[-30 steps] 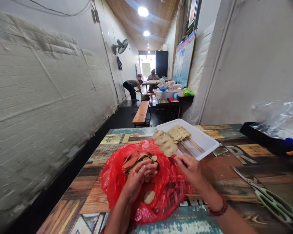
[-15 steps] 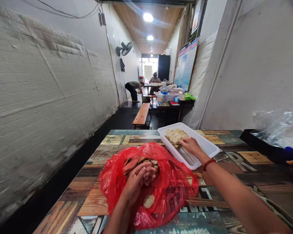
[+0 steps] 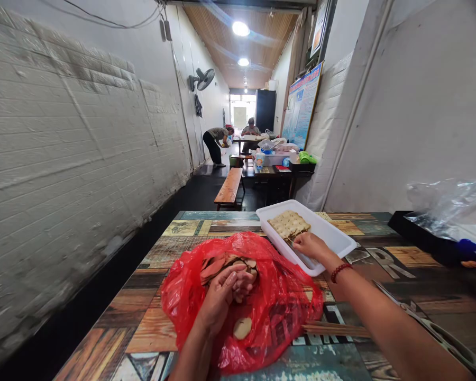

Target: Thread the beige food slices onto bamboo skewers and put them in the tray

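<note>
A red plastic bag (image 3: pixel 289 296) lies spread on the table, with a heap of thin, brown-edged slices (image 3: pixel 216 267) in its mouth. My left hand (image 3: pixel 227 291) rests over the heap, palm up and fingers curled; whatever is in the fingers is hidden. One pale round slice (image 3: pixel 242 328) lies nearer to me on the bag. Beyond it, a white plastic tray (image 3: pixel 337 238) holds a flat block of skewered slices (image 3: pixel 289 223). Inside the tray, my right hand (image 3: pixel 311 246) is closed at the near end of the block, pinching the skewer sticks, which it mostly covers.
Thin wooden sticks (image 3: pixel 337 329) lie on the patterned table (image 3: pixel 143 301) under my right forearm. Scissors (image 3: pixel 440 330) are at the lower right, and a black tray (image 3: pixel 420 241) with clear plastic stands farther right. A bench (image 3: pixel 229 186) and two people are beyond the table.
The skewered slices in the tray were blurred and now lie still in a neat block. My right hand shifted slightly. My left hand stayed put. The bending person in the background straightened a little.
</note>
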Action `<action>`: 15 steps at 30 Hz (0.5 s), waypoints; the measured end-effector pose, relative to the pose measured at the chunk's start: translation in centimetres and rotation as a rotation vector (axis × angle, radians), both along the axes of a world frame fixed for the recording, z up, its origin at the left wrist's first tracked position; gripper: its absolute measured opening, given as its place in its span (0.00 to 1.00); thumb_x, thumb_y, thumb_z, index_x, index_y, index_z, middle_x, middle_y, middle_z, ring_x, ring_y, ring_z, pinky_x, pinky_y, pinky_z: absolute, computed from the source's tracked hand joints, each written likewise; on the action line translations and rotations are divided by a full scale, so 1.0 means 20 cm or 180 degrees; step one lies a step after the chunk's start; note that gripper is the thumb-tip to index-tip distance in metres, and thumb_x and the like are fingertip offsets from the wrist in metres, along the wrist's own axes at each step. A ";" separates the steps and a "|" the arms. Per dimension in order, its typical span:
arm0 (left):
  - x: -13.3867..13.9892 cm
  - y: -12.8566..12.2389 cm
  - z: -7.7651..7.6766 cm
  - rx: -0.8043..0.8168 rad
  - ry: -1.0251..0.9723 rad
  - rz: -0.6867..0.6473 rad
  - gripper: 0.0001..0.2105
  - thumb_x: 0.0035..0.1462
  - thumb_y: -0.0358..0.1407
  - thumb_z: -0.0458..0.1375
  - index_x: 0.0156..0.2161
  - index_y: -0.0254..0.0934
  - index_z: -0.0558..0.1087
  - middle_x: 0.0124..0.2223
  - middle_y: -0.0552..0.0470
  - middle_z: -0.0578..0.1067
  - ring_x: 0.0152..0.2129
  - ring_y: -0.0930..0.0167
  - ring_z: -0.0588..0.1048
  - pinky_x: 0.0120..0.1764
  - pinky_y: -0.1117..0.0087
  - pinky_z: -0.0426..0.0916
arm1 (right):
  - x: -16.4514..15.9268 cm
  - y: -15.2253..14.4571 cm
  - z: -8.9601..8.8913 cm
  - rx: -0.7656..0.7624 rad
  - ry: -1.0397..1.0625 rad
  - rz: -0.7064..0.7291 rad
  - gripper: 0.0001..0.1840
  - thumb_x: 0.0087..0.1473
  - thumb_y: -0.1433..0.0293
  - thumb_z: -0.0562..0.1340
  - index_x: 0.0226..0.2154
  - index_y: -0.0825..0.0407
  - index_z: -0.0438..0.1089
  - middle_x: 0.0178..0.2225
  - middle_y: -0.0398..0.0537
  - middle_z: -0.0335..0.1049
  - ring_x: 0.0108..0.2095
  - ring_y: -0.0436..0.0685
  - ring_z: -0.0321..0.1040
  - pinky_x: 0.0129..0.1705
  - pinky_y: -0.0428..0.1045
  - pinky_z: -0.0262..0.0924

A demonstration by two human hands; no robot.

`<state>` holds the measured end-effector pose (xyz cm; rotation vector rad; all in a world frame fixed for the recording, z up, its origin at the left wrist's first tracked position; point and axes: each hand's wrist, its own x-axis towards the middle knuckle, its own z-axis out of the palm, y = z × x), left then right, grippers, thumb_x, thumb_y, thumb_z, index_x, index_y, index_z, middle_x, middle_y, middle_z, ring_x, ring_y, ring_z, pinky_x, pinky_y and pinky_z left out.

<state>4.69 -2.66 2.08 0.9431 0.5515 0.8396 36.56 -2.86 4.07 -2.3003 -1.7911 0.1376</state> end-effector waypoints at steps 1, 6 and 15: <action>0.00 0.00 0.00 0.0000 0.0009 -0.0009 0.20 0.51 0.44 0.62 0.45 0.32 0.71 0.38 0.42 0.77 0.30 0.68 0.75 0.29 0.73 0.63 | -0.01 0.00 0.00 0.0006 -0.0008 0.0026 0.11 0.53 0.71 0.58 0.27 0.54 0.77 0.27 0.49 0.76 0.26 0.51 0.67 0.28 0.45 0.50; 0.00 0.01 -0.01 0.0021 0.0040 0.0001 0.19 0.52 0.43 0.61 0.45 0.33 0.71 0.39 0.42 0.76 0.30 0.68 0.75 0.29 0.73 0.63 | -0.04 0.07 -0.01 0.0088 -0.0072 0.0080 0.14 0.53 0.73 0.56 0.23 0.56 0.75 0.25 0.54 0.76 0.25 0.54 0.67 0.28 0.46 0.51; -0.01 0.00 -0.01 0.0069 0.0112 0.0041 0.20 0.54 0.43 0.60 0.47 0.32 0.70 0.41 0.40 0.75 0.31 0.67 0.75 0.27 0.73 0.62 | 0.07 0.02 0.03 0.0428 -0.0104 0.0065 0.18 0.59 0.63 0.53 0.31 0.52 0.77 0.31 0.52 0.78 0.32 0.57 0.72 0.32 0.46 0.58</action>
